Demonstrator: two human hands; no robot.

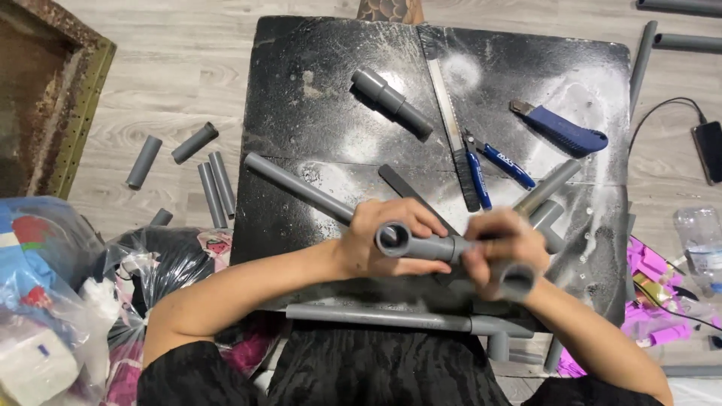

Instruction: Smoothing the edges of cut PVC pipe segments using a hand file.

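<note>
Both hands clench one grey plastic pipe-and-fitting assembly [421,244], left hand [380,244] at its open socket, right hand [500,252] alongside.

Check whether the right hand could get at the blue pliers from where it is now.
Probably yes: the pliers lie open on the board just beyond the right hand, nothing between, but it grips a pipe fitting.

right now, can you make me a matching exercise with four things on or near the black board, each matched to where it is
Things:
1. utility knife
2. pliers
3. hand saw
4. phone

Places:
a. on the floor, far right, cable attached
b. board's upper right, blue handle
c. long blade running down the board's middle
d. just right of the saw, blue grips

Pairs: 1-b, 2-d, 3-c, 4-a
</note>
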